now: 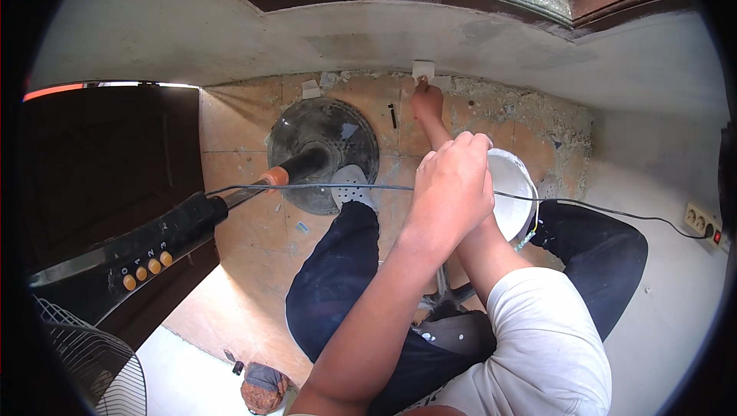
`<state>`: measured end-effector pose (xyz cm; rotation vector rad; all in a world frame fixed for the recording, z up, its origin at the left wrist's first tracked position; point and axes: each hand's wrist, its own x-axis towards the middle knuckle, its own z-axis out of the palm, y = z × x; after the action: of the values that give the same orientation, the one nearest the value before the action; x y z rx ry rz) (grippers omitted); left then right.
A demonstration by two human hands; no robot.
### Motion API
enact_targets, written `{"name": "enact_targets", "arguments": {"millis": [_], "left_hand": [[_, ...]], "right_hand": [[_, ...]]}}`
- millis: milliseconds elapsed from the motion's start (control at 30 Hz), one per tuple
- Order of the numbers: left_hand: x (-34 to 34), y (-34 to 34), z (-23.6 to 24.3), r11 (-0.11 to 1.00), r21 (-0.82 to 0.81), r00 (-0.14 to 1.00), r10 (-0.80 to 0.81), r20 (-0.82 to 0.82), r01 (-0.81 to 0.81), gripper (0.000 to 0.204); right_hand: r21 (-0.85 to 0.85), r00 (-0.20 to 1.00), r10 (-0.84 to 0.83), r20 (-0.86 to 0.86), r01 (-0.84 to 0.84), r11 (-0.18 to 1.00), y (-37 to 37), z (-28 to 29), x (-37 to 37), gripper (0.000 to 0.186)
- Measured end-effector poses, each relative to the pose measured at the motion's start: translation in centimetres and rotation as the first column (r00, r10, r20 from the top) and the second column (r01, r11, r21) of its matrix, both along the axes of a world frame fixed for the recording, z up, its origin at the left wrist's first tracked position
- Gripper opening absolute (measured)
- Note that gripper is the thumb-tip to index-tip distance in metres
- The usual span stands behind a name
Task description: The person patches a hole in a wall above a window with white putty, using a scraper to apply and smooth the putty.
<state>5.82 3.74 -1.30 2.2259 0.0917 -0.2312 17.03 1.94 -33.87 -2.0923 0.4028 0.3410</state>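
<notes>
Left hand is clamped on the rim of a white bucket held over the knees. Right hand presses a small tool, barely visible, against the wall base. Bucket judged light, rigid; grip at the rim.

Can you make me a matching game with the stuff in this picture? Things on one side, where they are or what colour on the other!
Things:
1. fan base
2. bucket
3. power strip
4. fan buttons

Clues:
A. white, under the left hand
B. orange, in a row on a black panel
C. far right, with a black cable running to it
D. dark and round, flat on the tiled floor

Pairs: 1-D, 2-A, 3-C, 4-B

The right hand reaches far forward to the foot of the wall.
</notes>
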Motion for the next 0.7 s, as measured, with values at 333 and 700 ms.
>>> {"name": "enact_targets", "arguments": {"millis": [333,700], "left_hand": [[-0.1,-0.5,0.1,0.999,0.011,0.999,-0.031,-0.012,0.031,0.020],[0.1,-0.6,-0.2,1.000,0.027,0.999,-0.014,-0.034,0.015,0.019]], "right_hand": [[0.241,0.921,-0.060,0.384,-0.037,0.970,-1.8,6.3,-1.1,0.036],[-0.038,0.976,0.132,-0.174,-0.140,0.989,0.0,-0.6,-0.2,0.052]]}}
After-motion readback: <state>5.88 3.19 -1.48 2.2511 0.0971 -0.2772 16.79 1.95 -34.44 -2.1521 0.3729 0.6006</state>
